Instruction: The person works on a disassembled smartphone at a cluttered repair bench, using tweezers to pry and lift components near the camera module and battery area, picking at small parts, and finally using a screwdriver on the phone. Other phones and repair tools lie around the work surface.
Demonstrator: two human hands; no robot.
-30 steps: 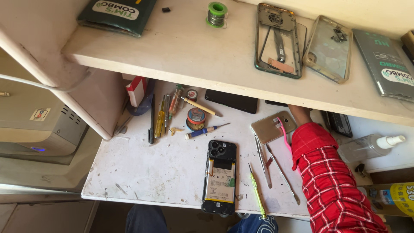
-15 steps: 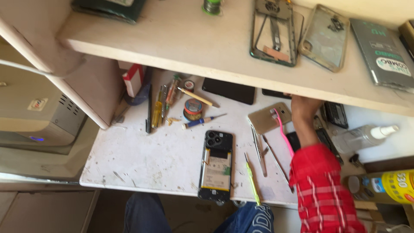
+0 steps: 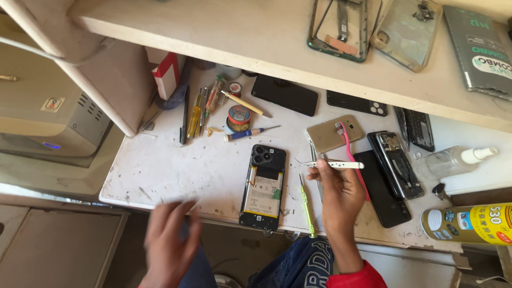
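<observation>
The right hand pinches a pair of white-handled tweezers between thumb and fingertips, the metal tips pointing toward 9 o'clock. The left hand hangs below the table edge, blurred, fingers loosely spread and holding nothing.

Just at 9 o'clock of the right hand lies an opened phone, back cover off, with its battery and camera cluster showing. Between phone and hand lies a green-handled screwdriver. At 12 o'clock of the hand a gold phone lies face down with a pink toothbrush across it. At 3 o'clock lie a dark phone and a stripped phone frame; farther on stand a clear spray bottle and a yellow can. At 10 o'clock sit a blue-handled screwdriver, a roll of tape and a row of tools.

The white table is scratched and stained. A pale shelf runs above it, bearing two phone frames and a dark box. A beige machine stands at the left.
</observation>
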